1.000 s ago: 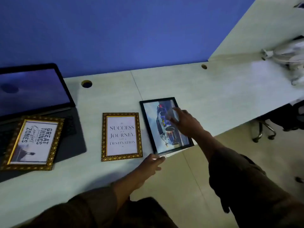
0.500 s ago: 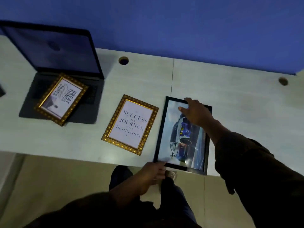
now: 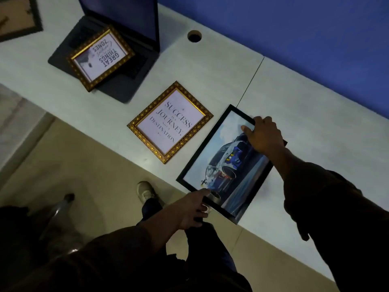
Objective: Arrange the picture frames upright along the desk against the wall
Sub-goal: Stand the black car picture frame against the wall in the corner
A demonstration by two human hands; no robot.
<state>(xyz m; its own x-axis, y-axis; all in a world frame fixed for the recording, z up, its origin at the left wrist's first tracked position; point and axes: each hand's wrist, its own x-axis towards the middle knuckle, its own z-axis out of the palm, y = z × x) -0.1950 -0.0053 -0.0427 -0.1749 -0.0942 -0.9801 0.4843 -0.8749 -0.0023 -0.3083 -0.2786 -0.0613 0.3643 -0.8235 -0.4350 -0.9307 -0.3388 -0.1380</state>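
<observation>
Car picture (image 3: 223, 165): thin black frame around a print of a white and blue car on a pale sky; it is lying face up near the front edge of the surface (image 3: 210, 66), its near corner reaching past that edge.
My right hand (image 3: 263, 137): I am gripping the frame's far edge, fingers curling over the top rail, thumb (image 3: 247, 130) pressing on the glass.
My left hand (image 3: 192, 208): I am pinching the near edge, thumb on top and fingers going under; how tight the pinch is I cannot tell.
Success picture (image 3: 170, 122): ornate gold frame, white print with dark lettering, lying flat just beside the car picture, apart from it.
Great Things picture (image 3: 101, 57): matching gold frame, resting tilted on the keyboard of the open laptop (image 3: 126, 30).
Fourth frame (image 3: 19, 15): dark rim, brown inside, blurred at the far left corner.
Wall (image 3: 294, 39): blue, running along the back of the surface.
</observation>
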